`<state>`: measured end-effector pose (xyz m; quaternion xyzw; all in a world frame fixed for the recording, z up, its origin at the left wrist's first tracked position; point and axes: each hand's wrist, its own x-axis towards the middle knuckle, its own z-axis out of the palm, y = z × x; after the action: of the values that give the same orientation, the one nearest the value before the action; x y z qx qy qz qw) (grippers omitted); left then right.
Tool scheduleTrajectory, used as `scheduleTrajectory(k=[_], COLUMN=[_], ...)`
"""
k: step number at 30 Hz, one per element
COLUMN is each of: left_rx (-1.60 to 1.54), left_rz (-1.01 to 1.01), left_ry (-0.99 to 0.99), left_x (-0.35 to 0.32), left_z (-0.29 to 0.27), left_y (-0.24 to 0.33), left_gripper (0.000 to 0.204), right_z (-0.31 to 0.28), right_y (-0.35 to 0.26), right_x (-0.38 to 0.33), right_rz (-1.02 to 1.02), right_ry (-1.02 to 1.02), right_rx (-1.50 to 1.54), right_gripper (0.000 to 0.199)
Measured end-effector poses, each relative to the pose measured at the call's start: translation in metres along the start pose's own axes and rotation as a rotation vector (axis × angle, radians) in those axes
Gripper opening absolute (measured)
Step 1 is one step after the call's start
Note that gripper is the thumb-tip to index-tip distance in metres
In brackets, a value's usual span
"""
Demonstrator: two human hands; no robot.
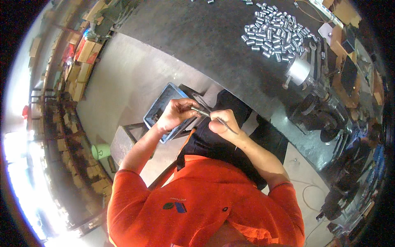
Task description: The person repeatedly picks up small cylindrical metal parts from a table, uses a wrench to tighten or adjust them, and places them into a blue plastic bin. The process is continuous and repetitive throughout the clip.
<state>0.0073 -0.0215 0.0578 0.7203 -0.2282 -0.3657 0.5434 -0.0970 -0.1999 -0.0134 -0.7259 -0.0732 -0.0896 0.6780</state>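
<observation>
Above my lap, my left hand [178, 114] pinches a small shiny metal cylindrical piece [200, 111] between thumb and fingertips. Close beside it, my right hand [224, 121] is closed around a thin dark rod-like tool [227, 126], whose end sticks out past the heel of the hand. The metal piece reaches up to the right hand's fingers, which hide where it and the tool meet. Below and beyond my left hand stands a blue plastic crate [149, 118] with dark contents I cannot make out.
On the dark workbench [197, 45] lies a heap of short metal cylinders [275, 35]. A vise-like metal device [300, 72] and spanners [313, 57] are at its right. Shelves with cartons [84, 57] line the left. A pale green bucket [101, 151] lies on the floor.
</observation>
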Motion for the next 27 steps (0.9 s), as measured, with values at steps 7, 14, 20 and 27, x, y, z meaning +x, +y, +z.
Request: scheduleTrajectory(k=[7, 14, 20, 27], left_rx=[0.513, 0.774, 0.898, 0.806], left_rz=[0.172, 0.268, 0.46, 0.425], left_ry=[0.172, 0.285, 0.169, 0.173], left_x=[0.012, 0.016, 0.02, 0.034], left_z=[-0.028, -0.029, -0.016, -0.003], left_y=[-0.009, -0.022, -0.017, -0.012], left_gripper=[0.019, 0.024, 0.024, 0.025], right_z=[-0.012, -0.007, -0.01, -0.01], right_y=[-0.016, -0.027, -0.013, -0.018], right_x=[0.005, -0.001, 0.002, 0.001], right_rz=[-0.031, -0.124, 0.017, -0.359], right_ry=[0.013, -0.075, -0.106, -0.059], right_rx=[0.079, 0.13, 0.164, -0.237], right_gripper=[0.031, 0.04, 0.048, 0.024])
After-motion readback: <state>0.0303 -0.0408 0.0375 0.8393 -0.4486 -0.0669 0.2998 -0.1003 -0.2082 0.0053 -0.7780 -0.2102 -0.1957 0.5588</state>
